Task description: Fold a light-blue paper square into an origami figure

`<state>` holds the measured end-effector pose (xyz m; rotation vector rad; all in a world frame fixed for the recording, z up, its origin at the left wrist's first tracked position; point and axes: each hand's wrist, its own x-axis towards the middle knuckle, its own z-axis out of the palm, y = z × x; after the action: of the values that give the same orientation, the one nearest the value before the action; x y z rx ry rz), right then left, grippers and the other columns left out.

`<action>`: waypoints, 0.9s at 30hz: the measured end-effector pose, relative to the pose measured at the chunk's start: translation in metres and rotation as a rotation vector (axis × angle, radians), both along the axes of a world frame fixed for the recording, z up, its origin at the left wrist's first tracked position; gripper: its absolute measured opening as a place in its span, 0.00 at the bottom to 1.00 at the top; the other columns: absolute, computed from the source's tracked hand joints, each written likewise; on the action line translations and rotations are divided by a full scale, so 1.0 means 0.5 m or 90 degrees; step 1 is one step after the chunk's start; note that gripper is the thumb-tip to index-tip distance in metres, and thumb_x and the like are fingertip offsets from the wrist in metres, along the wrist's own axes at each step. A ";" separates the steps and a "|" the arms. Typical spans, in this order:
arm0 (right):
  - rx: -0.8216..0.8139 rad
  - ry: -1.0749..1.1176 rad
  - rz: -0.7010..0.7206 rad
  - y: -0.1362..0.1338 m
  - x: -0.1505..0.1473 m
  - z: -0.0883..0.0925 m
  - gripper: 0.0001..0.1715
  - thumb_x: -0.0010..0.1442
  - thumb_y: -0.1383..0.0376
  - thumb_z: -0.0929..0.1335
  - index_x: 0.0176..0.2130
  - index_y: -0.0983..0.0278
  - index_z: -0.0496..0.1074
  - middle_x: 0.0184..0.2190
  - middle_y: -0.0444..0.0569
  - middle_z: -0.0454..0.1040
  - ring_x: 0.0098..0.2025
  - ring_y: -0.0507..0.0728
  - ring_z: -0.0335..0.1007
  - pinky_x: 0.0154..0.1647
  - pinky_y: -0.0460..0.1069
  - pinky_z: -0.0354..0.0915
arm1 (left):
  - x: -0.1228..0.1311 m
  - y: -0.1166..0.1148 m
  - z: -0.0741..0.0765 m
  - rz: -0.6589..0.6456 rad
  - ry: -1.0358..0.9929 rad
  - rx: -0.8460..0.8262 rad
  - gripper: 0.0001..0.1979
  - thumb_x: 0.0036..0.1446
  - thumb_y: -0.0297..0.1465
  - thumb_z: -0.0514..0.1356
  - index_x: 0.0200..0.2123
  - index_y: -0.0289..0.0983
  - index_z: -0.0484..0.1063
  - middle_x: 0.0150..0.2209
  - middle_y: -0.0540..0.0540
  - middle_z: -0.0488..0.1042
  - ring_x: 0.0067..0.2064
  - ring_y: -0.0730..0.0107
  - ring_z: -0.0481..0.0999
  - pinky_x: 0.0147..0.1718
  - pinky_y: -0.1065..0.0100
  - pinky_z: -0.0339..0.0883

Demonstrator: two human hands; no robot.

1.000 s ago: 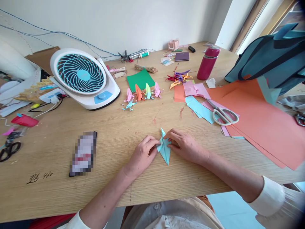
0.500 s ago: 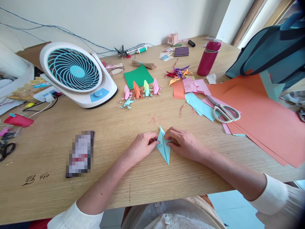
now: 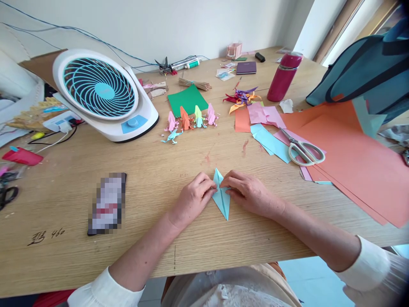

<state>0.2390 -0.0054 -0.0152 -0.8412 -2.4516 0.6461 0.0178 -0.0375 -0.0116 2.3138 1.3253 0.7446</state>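
Pinching blue paper point(image 3: 224, 205) by 2 side edges, left fingers point(image 3: 208, 186) and right fingers point(image 3: 230, 182) have open tabletop point(image 3: 204, 245) around.

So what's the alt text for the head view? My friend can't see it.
Left hand and right hand hold folded light-blue paper on a wooden table. Beyond sit small paper figures and a fan, with scissors at right.
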 end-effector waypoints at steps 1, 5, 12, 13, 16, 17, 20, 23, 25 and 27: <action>0.001 -0.002 -0.003 0.000 0.000 0.001 0.14 0.64 0.74 0.63 0.47 0.61 0.71 0.44 0.51 0.73 0.43 0.57 0.72 0.41 0.49 0.65 | -0.002 -0.005 -0.002 -0.011 0.013 0.023 0.06 0.66 0.24 0.56 0.40 0.37 0.73 0.39 0.47 0.71 0.38 0.72 0.73 0.38 0.70 0.68; 0.006 -0.007 -0.007 -0.001 -0.001 0.003 0.14 0.65 0.73 0.63 0.48 0.62 0.71 0.45 0.52 0.73 0.44 0.57 0.72 0.42 0.50 0.66 | -0.019 -0.025 -0.008 -0.070 0.106 0.140 0.12 0.69 0.24 0.51 0.48 0.35 0.73 0.44 0.43 0.74 0.45 0.67 0.74 0.44 0.66 0.72; 0.030 0.007 0.011 -0.001 0.000 -0.002 0.18 0.66 0.73 0.61 0.50 0.62 0.73 0.46 0.54 0.73 0.44 0.58 0.73 0.43 0.51 0.69 | -0.035 -0.045 0.003 -0.136 0.291 0.197 0.23 0.68 0.21 0.46 0.64 0.32 0.61 0.56 0.37 0.72 0.47 0.62 0.72 0.49 0.59 0.72; 0.032 0.010 0.012 -0.002 0.000 -0.003 0.18 0.66 0.73 0.61 0.50 0.62 0.73 0.46 0.54 0.73 0.44 0.58 0.73 0.43 0.51 0.69 | -0.034 -0.047 0.005 -0.135 0.306 0.194 0.23 0.68 0.21 0.46 0.65 0.32 0.60 0.56 0.37 0.72 0.47 0.62 0.71 0.48 0.58 0.72; 0.035 0.010 0.012 -0.003 0.000 -0.003 0.19 0.66 0.74 0.61 0.51 0.61 0.74 0.45 0.54 0.74 0.44 0.58 0.73 0.44 0.51 0.69 | -0.031 -0.053 0.012 -0.133 0.344 0.179 0.25 0.68 0.21 0.45 0.66 0.34 0.57 0.58 0.38 0.71 0.47 0.61 0.71 0.48 0.57 0.71; 0.036 0.011 0.012 -0.003 0.000 -0.003 0.20 0.66 0.74 0.61 0.51 0.61 0.74 0.45 0.54 0.74 0.44 0.58 0.73 0.44 0.51 0.69 | -0.029 -0.054 0.014 -0.131 0.353 0.174 0.25 0.68 0.22 0.45 0.67 0.34 0.57 0.58 0.38 0.70 0.47 0.61 0.70 0.48 0.57 0.70; 0.034 0.013 0.011 -0.004 -0.001 -0.002 0.20 0.66 0.73 0.61 0.52 0.60 0.74 0.45 0.54 0.74 0.44 0.58 0.73 0.43 0.51 0.69 | -0.026 -0.057 0.015 -0.123 0.374 0.162 0.24 0.68 0.22 0.45 0.66 0.34 0.58 0.59 0.39 0.69 0.48 0.60 0.69 0.48 0.57 0.69; 0.031 0.006 0.009 -0.003 -0.001 -0.001 0.19 0.66 0.73 0.61 0.51 0.61 0.74 0.45 0.54 0.74 0.44 0.58 0.73 0.43 0.51 0.69 | -0.026 -0.056 0.013 -0.121 0.378 0.155 0.24 0.68 0.21 0.46 0.65 0.34 0.60 0.62 0.41 0.68 0.49 0.59 0.68 0.49 0.58 0.68; 0.029 0.003 0.010 -0.003 -0.002 -0.001 0.19 0.66 0.73 0.61 0.51 0.61 0.74 0.45 0.54 0.74 0.44 0.58 0.73 0.44 0.51 0.69 | -0.026 -0.056 0.010 -0.120 0.372 0.150 0.24 0.67 0.21 0.47 0.65 0.33 0.60 0.63 0.42 0.67 0.51 0.58 0.67 0.50 0.58 0.66; 0.028 0.004 0.012 -0.003 -0.002 -0.001 0.20 0.66 0.73 0.61 0.52 0.61 0.74 0.45 0.54 0.74 0.44 0.58 0.73 0.44 0.52 0.69 | -0.027 -0.056 0.009 -0.116 0.364 0.143 0.25 0.66 0.20 0.48 0.65 0.34 0.59 0.64 0.43 0.66 0.54 0.58 0.67 0.51 0.57 0.65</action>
<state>0.2383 -0.0071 -0.0156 -0.7986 -2.4615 0.5979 0.0043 -0.0657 -0.0070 2.9226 1.2630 0.1768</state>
